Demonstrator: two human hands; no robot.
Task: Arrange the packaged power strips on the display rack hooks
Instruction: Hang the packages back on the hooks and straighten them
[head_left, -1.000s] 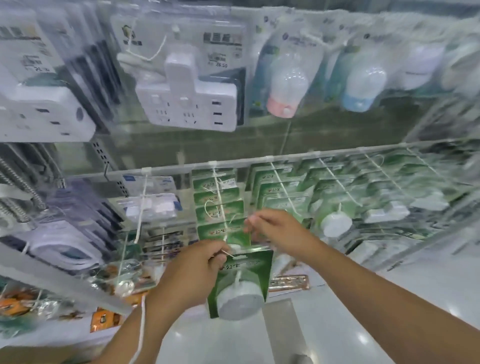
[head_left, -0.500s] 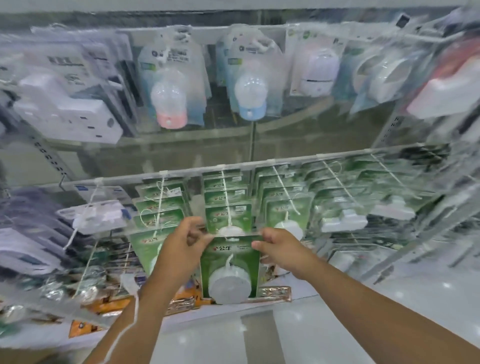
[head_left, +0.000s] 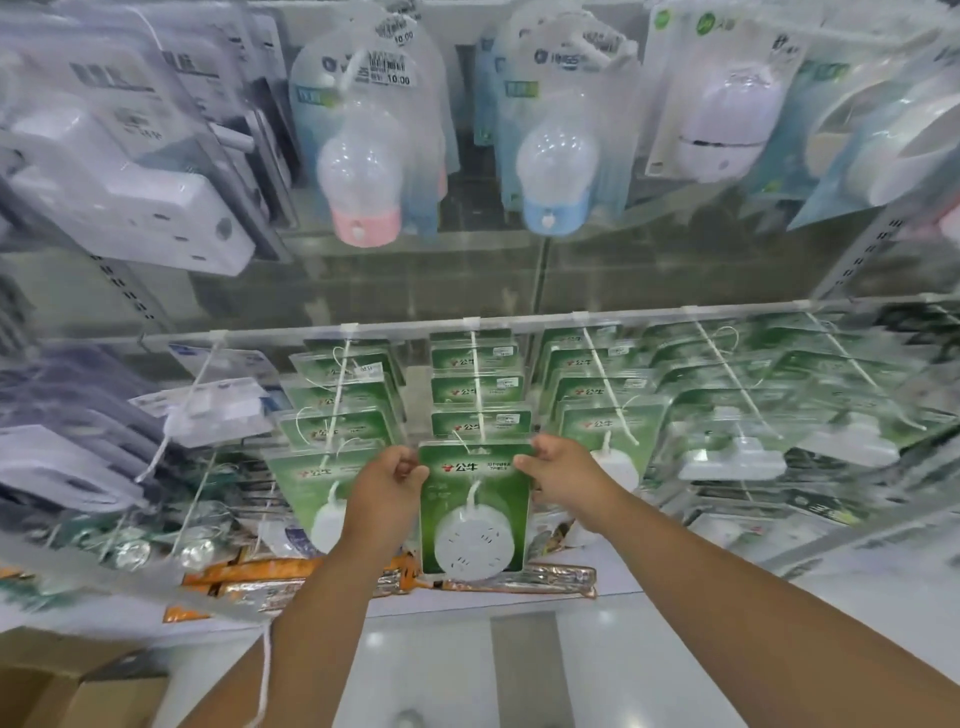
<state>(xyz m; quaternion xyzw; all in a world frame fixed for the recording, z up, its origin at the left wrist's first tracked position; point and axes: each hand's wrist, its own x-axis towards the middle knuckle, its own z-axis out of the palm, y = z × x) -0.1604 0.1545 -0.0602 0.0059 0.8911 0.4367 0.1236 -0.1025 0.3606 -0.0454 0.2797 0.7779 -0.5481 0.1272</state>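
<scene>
A green packaged power strip (head_left: 474, 506) with a round white socket hangs upright at the front end of the middle white hook (head_left: 477, 384). My left hand (head_left: 387, 486) pinches its top left corner. My right hand (head_left: 558, 470) pinches its top right corner. Behind it on the same hook hang several more green packs (head_left: 475, 389). Neighbouring hooks to the left (head_left: 332, 410) and right (head_left: 608, 395) carry similar green packs.
The upper rail carries white adapters (head_left: 130, 197), pink (head_left: 361, 171) and blue (head_left: 556, 166) night lights in clear packs. Orange packets (head_left: 249, 574) lie on the lower shelf. A cardboard box (head_left: 67, 691) stands at the lower left on the glossy floor.
The view has swung right and up. The green pack has moved from hanging tilted below the hook to sitting square at the hook's front, held by both hands at its top corners.
</scene>
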